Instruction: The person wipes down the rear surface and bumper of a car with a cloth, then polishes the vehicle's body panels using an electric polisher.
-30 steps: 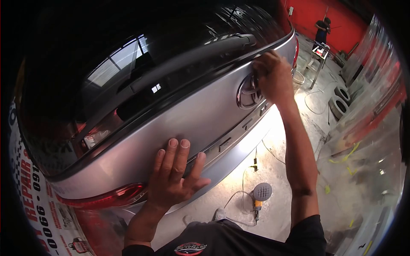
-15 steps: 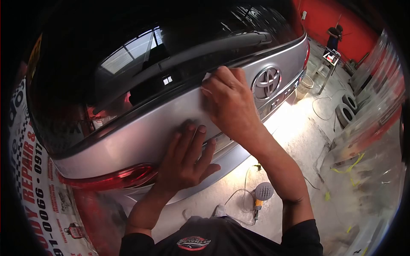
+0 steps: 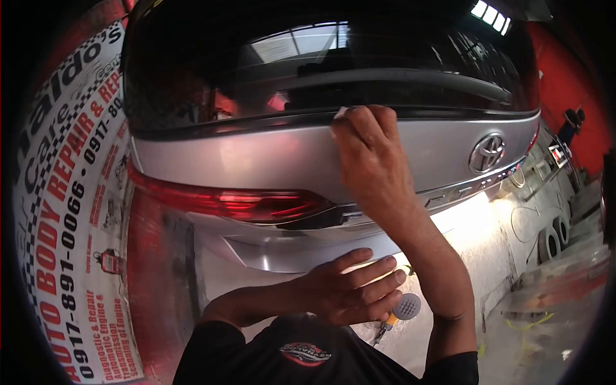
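My right hand (image 3: 375, 157) is closed at the upper edge of the silver tailgate (image 3: 436, 144), just below the dark rear window (image 3: 398, 58). Pinched in its fingers is a small white piece (image 3: 341, 112); whether it is cloth or paper I cannot tell. My left hand (image 3: 353, 289) hangs in front of the bumper (image 3: 289, 247), fingers apart and holding nothing, off the panel. Left of the right hand lies the red tail light (image 3: 256, 204). A round chrome emblem (image 3: 487, 153) sits on the tailgate at the right.
A sander-like tool with a round pad (image 3: 407, 307) lies on the floor beyond my left hand. A printed banner (image 3: 77, 212) stands at the left. Tyres (image 3: 549, 245) and a person (image 3: 570, 127) are at the right, near a red wall.
My left hand has come off the tailgate and moved down toward my body. The view has swung left, and the right hand remains at the panel's upper edge with the white piece.
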Demonstrator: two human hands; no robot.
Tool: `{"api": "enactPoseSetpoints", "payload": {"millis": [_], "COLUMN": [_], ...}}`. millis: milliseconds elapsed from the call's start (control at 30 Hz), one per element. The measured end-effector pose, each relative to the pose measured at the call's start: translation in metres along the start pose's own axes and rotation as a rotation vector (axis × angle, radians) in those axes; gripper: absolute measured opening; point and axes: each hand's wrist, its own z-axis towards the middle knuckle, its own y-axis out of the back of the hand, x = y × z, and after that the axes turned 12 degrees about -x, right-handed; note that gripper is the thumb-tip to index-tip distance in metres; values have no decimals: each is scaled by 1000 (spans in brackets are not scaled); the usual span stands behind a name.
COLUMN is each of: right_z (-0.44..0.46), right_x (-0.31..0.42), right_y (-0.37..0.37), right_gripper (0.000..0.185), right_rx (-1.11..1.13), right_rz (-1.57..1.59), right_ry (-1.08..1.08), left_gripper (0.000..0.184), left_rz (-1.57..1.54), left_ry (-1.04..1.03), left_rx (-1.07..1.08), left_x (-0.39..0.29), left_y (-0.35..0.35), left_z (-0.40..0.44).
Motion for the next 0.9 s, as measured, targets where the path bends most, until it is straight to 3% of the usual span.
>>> {"api": "enactPoseSetpoints", "payload": {"millis": [33, 167, 267, 333, 400, 467, 500, 567, 633, 667, 767, 800, 867, 900], "right_z": [-1, -16, -18, -13, -3, 5, 4, -8, -31, -46, -60, -55, -42, -27], "right_x": [-6, -50, -24, 25, 79, 107, 101, 65, 33, 21, 37, 60, 119, 144], "right_y": [2, 47, 19, -28, -74, -93, -84, -58, -27, -17, -27, -41, -84, -96], "right_gripper": [20, 16, 22, 22, 17, 17, 18, 30, 35, 36, 38, 21, 25, 26], "right_rx": [34, 16, -35, -61, 22, -65, 58, -12, -136, -194, -261, -165, -12, 112], "right_rz": [16, -211, -89, 169, 88, 87, 57, 50, -210, -316, -381, -308, 11, 40], "right_ry": [20, -168, -42, 38, 117, 184, 186, 116, 57, -97, -224, -39, 20, 163], "left_gripper": [31, 31, 29, 28, 28, 28, 26, 29, 26, 26, 23, 23, 23, 23], "left_rz": [25, 127, 92, 34, -11, 9, 81, 173, 309, 358, 479, 457, 390, 345], "left_ry": [-30, 189, 362, 266, 153, 53, 60, 219, 449, 558, 879, 882, 872, 791], "left_rx": [6, 112, 45, 63, 101, 146, 176, 170, 169, 167, 193, 200, 223, 249], "left_x": [-1, 6, 9, 3, 2, 6, 12, 24, 27, 24, 8, 10, 17, 25], "left_y": [0, 62, 85, 86, 90, 103, 118, 166, 231, 263, 329, 336, 341, 335], "left_z": [-7, -49, -78, -70, -65, -68, -84, -124, -167, -191, -243, -246, -247, -243]}}
